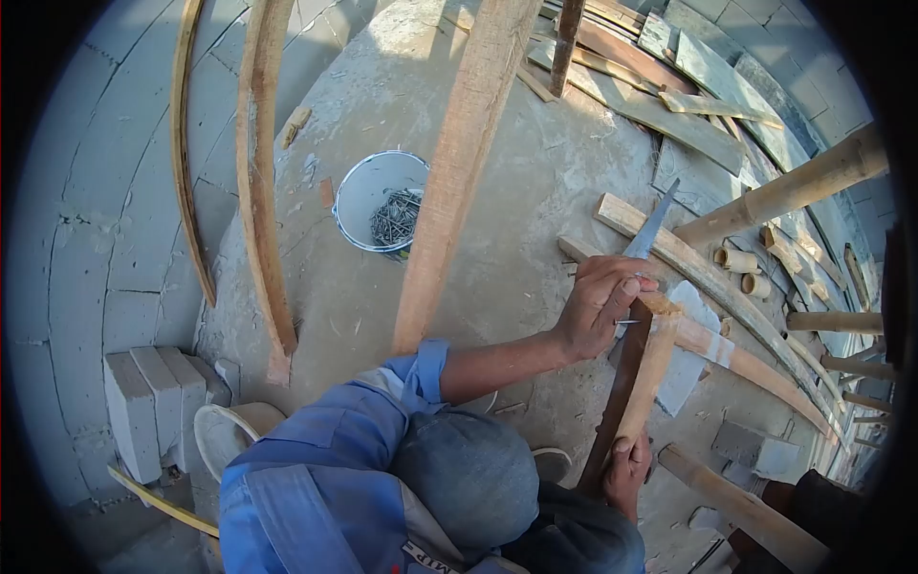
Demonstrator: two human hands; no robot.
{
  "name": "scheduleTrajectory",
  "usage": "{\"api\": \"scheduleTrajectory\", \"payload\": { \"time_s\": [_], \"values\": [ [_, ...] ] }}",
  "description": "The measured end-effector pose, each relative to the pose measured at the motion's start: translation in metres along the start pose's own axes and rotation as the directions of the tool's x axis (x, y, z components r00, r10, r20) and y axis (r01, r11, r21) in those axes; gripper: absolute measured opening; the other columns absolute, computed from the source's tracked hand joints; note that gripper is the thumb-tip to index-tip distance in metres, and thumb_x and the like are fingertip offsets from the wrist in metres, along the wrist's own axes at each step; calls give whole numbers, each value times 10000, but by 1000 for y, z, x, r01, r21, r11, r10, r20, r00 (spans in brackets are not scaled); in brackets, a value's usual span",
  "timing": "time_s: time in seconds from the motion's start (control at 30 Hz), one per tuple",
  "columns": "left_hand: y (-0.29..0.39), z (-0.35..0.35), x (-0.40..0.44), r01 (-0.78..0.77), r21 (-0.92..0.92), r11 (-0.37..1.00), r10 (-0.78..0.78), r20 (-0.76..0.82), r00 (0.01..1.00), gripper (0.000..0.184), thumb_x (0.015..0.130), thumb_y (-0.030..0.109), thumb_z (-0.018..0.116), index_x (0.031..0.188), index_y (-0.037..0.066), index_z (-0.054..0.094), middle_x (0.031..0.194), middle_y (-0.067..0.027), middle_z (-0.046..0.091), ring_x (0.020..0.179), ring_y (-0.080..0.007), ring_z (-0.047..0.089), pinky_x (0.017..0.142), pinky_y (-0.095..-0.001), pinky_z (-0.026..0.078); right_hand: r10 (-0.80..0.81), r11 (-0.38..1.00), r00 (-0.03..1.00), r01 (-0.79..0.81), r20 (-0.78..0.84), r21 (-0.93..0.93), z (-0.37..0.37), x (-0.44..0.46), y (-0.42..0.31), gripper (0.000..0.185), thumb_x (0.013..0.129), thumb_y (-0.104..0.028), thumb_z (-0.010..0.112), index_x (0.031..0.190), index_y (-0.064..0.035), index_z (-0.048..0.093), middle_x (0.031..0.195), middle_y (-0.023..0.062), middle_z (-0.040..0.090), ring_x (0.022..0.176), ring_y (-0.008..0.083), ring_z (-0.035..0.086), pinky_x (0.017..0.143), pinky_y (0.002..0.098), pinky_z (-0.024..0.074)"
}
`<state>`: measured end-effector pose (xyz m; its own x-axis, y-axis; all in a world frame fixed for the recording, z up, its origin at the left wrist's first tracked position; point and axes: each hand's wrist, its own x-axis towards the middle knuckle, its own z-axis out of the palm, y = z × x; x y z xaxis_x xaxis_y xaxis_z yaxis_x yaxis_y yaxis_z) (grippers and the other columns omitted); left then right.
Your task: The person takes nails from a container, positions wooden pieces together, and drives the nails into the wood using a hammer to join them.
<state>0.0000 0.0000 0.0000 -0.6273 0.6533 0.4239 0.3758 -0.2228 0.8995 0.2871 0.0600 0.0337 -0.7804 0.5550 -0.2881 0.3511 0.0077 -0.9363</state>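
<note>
My left hand is closed at the top end of a short wooden piece, with something small and red at its fingertips. A thin nail shows just below the fingers. Lower down, my right hand grips the same wooden piece, thumb on its face. Past my left hand, a pointed saw blade extends up and right; its handle is hidden. A long timber runs right from behind the piece's top, over a pale slab.
A white bucket of nails stands behind an upright timber. Blocks and another bucket are at lower left. Boards lie at upper right, near a bamboo pole. Part of another person shows at lower right.
</note>
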Motion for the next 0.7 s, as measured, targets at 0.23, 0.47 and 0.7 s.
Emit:
{"api": "scheduleTrajectory", "payload": {
  "time_s": [0.23, 0.47, 0.7],
  "values": [
    [50, -36, -26, 345, -228, 910, -348, 30, 937, 498, 1073, 197, 534, 1499, -41, 438, 1492, -224, 511, 1407, -309, 492, 1155, -433, 406, -41, 999, 998, 42, -47, 24, 6, -4, 16, 717, 1018, -574, 596, 1384, 39, 530, 1156, 105, 658, 1035, 190, 619, 915, 341, 485],
    [154, -196, -15, 470, -74, 880, -373, 505, 778, 432, 1012, 185, 660, 1371, -47, 598, 1223, -169, 710, 1185, -219, 675, 1027, -367, 511, -44, 993, 997, 50, -55, 106, 11, -2, 11, 689, 1014, -524, 634, 1386, 44, 524, 1137, 84, 640, 1012, 161, 594, 883, 307, 474],
    [26, -338, -4, 531, 723, 441, -614, -188, 766, 254, 930, 120, 634, 1120, -25, 722, 910, -137, 754, 884, -208, 740, 768, -351, 558, -52, 994, 996, 58, -67, 95, 12, -1, 11, 698, 1015, -522, 628, 1407, 45, 517, 1135, 81, 645, 1010, 154, 593, 887, 306, 473]
  ]
}}
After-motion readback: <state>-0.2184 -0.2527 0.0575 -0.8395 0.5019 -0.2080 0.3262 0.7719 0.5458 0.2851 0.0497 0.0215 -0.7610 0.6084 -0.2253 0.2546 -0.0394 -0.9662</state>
